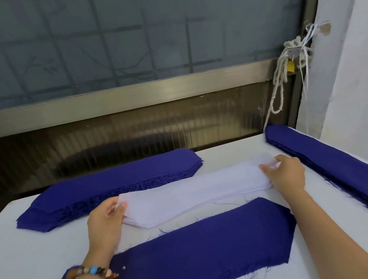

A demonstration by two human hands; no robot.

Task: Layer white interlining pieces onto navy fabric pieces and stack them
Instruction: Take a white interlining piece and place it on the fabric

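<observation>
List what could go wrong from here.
The left hand and right hand pinch the ends of the white interlining stack; its thin sheets may cling, so two could lift together. The navy piece in front has frayed edges, so loose threads could get trapped under the white layer. A limp sheet may also land skewed on it.

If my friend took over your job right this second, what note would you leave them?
Left hand: pinches the left end of the top white piece.
Right hand: pinches its right end.
The white stack lies mid-table, the single navy piece lies bare in front of it, and the left navy stack and right navy stack flank them.
Done: one navy piece laid out.
Left: lay the white piece on it, then stack the pair.
</observation>
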